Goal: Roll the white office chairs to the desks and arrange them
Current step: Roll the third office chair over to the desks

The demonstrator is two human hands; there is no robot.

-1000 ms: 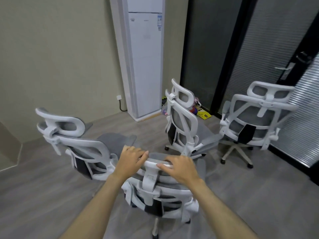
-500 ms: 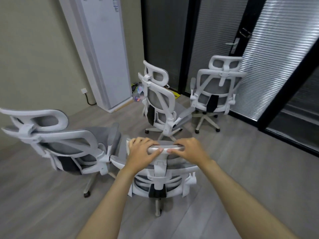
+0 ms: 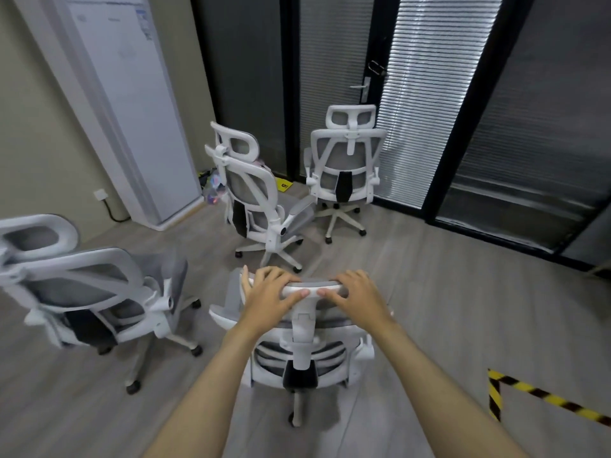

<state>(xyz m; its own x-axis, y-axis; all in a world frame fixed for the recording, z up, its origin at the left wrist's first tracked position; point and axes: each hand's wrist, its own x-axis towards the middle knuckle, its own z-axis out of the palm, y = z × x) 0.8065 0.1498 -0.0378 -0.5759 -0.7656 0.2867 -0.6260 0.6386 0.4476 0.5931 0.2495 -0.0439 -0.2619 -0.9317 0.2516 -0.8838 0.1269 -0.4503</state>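
Directly below me stands a white office chair [image 3: 302,352] with grey mesh, its back toward me. My left hand [image 3: 269,294] and my right hand [image 3: 358,297] both grip the top of its headrest [image 3: 312,287], side by side. A second white chair [image 3: 89,292] stands at the left, close to the one I hold. A third chair [image 3: 254,200] stands ahead, turned sideways. A fourth chair [image 3: 347,170] faces the glass wall beyond it. No desk is in view.
A tall white air conditioner [image 3: 132,104] stands against the beige wall at the back left. Glass panels with blinds and a black-framed door [image 3: 373,81] close off the far side. Yellow-black tape [image 3: 535,396] marks the grey wood floor at the right. Small items [image 3: 213,190] lie near the corner.
The view has swung to the right, and the chair I hold has turned with it. The left chair now sits further left in view, and floor tape has appeared at the right.
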